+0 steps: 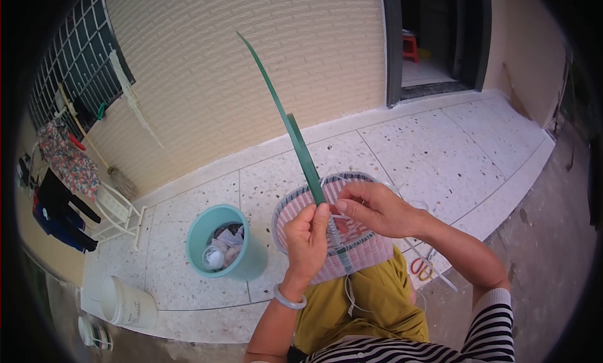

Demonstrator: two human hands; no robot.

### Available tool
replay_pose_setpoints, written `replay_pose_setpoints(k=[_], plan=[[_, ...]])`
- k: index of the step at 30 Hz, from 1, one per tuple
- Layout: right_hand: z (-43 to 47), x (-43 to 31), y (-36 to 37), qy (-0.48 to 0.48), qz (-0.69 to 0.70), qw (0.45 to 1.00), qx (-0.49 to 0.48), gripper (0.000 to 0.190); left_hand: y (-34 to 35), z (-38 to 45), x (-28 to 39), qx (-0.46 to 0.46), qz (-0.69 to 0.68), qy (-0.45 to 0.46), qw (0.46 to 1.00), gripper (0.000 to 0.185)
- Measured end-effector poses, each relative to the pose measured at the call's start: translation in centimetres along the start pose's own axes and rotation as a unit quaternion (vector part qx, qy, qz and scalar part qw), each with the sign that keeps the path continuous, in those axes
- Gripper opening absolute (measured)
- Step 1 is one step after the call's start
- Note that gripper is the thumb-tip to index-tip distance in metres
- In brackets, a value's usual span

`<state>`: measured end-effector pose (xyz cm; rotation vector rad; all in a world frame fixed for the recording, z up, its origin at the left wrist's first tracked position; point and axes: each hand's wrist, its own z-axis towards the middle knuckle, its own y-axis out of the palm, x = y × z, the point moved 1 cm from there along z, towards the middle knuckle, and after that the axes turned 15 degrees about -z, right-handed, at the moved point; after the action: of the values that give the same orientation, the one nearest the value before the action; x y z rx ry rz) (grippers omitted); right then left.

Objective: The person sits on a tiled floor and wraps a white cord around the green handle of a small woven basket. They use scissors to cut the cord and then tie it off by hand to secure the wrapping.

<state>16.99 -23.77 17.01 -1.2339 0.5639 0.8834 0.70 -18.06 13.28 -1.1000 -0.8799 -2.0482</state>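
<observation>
My left hand, with a pale bangle at its wrist, pinches long flat green strips. They rise from the basket, and one tapers to a point against the wall. Below that grip, the basket's handle is wrapped in grey-white strip. A pink-and-white woven plastic basket with a grey rim rests at my lap. My right hand is over the basket opening, its thumb and forefinger close together beside the green strips. A thin white strip runs under its fingers; whether they grip it is hidden.
Left of the basket stands a turquoise bucket holding cloths and a clear container. Scissors with red and yellow handles lie to the right, near a loose white strip. A white bucket, a broom and a white rack are farther left.
</observation>
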Motion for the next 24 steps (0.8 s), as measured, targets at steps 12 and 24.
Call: replay_pose_setpoints(k=[12, 24], plan=[[3.7, -0.1, 1.6, 0.039, 0.077, 0.992, 0.094, 0.023, -1.2, 0.0, -1.3, -0.021, -0.240, -0.146, 0.959, 0.029], [4.6, 0.6, 1.4, 0.048, 0.068, 0.993, 0.089, 0.026, -0.9, 1.0, -1.4, -0.035, -0.108, -0.101, 0.988, 0.030]])
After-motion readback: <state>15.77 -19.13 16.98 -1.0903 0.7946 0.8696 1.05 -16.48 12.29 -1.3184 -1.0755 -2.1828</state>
